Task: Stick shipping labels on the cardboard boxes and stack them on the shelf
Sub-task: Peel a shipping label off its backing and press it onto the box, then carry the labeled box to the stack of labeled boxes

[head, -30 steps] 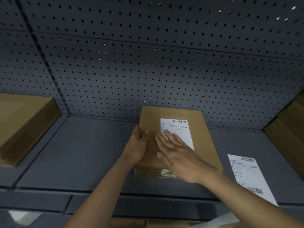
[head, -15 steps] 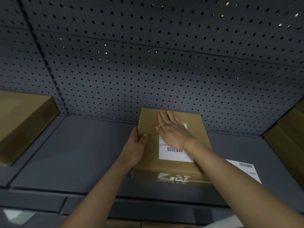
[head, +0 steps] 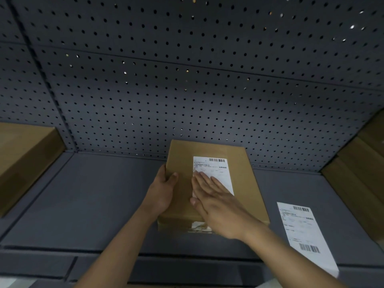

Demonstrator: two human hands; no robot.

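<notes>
Fingers of the right hand (head: 216, 206) lie straight and close together, pressed flat on the shipping label (head: 214, 173) atop the cardboard box (head: 243, 183) at centre frame. Curled round the box's left edge, the left hand (head: 164, 190) grips it. Box sits on the grey shelf (head: 93, 200); a loose label (head: 305, 233) lies lower right.

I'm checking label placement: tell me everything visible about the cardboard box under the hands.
The cardboard box is flat, brown and rectangular, lying on the grey shelf with its far end by the perforated back panel. A white shipping label, barcode at its far end, sits on top. The left hand grips its left edge, thumb on top; the right hand presses flat on the label.
</notes>
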